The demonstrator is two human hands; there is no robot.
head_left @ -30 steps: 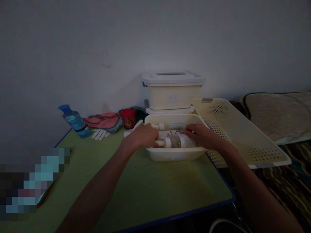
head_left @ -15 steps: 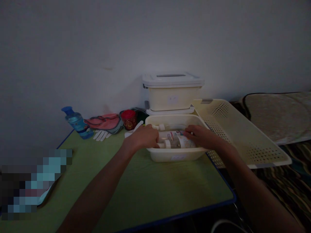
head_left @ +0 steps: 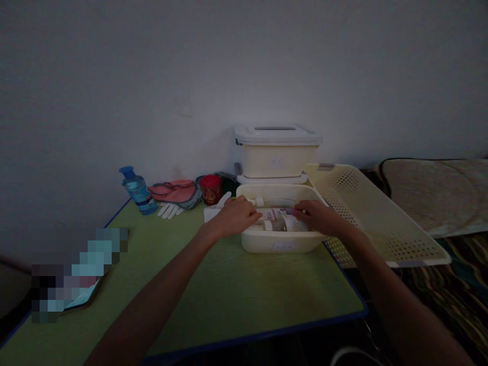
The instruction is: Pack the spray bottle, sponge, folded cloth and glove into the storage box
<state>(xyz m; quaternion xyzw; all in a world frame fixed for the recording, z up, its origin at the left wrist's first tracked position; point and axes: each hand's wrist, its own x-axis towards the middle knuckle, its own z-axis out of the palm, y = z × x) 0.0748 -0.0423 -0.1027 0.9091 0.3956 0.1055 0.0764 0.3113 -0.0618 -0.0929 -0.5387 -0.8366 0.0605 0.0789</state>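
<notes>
A cream open tub (head_left: 282, 245) stands on the green table (head_left: 213, 295) near its right edge. Inside lie two clear bottles with white caps, the nearer bottle (head_left: 284, 223) on its side with a printed label. My left hand (head_left: 236, 216) is curled over the tub's left rim at the bottle's cap end. My right hand (head_left: 318, 217) rests with bent fingers on the bottle's other end. Both hands are on that bottle.
A lidded cream box (head_left: 277, 152) is stacked behind the tub by the wall. A perforated cream tray (head_left: 381, 223) leans off the table's right side. A blue bottle (head_left: 136, 190), pink cloth (head_left: 173, 191), white gloves (head_left: 170, 209) and red cup (head_left: 211, 189) sit at the back left.
The view has shifted, so everything sits a little lower and to the right. Both hands stay on the bottle in the tub, which has sunk slightly lower inside it.
</notes>
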